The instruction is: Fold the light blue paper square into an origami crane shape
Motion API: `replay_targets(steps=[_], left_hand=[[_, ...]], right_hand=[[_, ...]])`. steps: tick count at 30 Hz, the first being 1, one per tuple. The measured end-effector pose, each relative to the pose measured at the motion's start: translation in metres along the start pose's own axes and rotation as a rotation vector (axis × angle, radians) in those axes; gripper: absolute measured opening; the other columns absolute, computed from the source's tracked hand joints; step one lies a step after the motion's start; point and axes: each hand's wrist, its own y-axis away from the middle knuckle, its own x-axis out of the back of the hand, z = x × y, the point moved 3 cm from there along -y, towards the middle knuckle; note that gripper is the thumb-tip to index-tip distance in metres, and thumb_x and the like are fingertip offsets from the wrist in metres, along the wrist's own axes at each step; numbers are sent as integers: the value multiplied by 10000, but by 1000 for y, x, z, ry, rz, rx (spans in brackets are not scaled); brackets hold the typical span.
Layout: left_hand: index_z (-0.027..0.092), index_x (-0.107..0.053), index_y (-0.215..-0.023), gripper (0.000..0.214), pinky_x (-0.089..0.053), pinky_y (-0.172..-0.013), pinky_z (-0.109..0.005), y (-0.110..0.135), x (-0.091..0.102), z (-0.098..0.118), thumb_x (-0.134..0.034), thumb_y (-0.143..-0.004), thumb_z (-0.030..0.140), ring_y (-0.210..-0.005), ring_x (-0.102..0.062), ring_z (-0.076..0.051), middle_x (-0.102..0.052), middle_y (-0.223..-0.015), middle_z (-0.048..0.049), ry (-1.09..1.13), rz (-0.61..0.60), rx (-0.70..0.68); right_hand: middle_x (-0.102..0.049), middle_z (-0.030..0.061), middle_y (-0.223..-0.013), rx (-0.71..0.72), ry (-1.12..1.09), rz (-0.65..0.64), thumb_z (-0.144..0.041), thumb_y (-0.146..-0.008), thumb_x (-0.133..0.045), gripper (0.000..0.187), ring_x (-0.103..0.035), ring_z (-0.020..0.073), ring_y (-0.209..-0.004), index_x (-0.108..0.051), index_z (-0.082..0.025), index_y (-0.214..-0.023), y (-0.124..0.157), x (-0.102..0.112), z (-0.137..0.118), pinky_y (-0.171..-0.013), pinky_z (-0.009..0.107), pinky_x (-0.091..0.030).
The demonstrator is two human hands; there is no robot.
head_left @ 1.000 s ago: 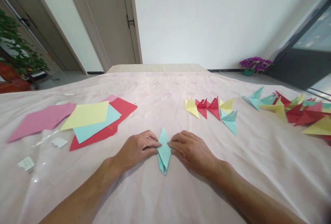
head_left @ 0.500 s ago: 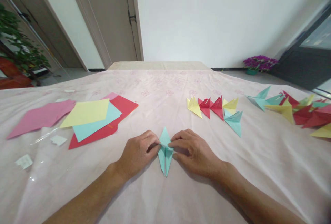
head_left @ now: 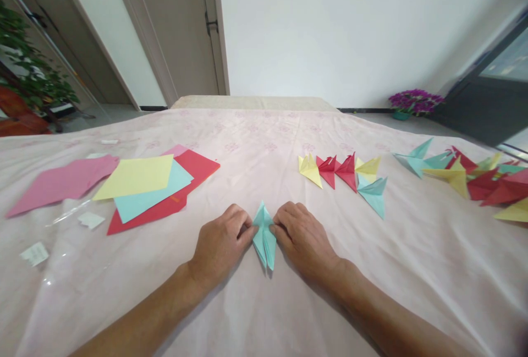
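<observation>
while left hand and right hand each pinch one side: one folded turquoise paper, on the table, well short of the far edge's middle; best handled with even pressure, tips aligned, creases run firm.

pink cloth bears paper sheets and, seemingly, folded cranes.

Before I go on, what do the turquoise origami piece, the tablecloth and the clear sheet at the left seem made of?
Turquoise origami piece: thin, matte paper, judging by its crisp creases and sharp points. Tablecloth: probably soft, dull fabric, given its loose wrinkles; fibre unclear. Clear sheet: likely thin, glossy plastic, given its bright glints and see-through look.
</observation>
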Motion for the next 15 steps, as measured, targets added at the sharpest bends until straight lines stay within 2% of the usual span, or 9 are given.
replay_targets(steps=[8,15], left_hand=[[216,-575,-811,113,-368,-654,-283,1,-1,1,-626,-892,276,-748,-590,-151,-597,-870,20,-55,-2,10],[214,-607,-819,110,-376,-742,-329,0,1,1,-634,-895,288,-837,-584,-186,-613,-885,6,-60,-5,2]], right_hand=[[-573,52,-879,-23,102,-18,-251,-1008,-452,251,-493,207,-827,-553,-209,-782,1,-2,-3,-758,334,-366],[-574,48,-887,-26,123,27,-257,-992,-500,208,-492,202,-831,-567,-202,-802,3,-4,-4,-769,332,-363]])
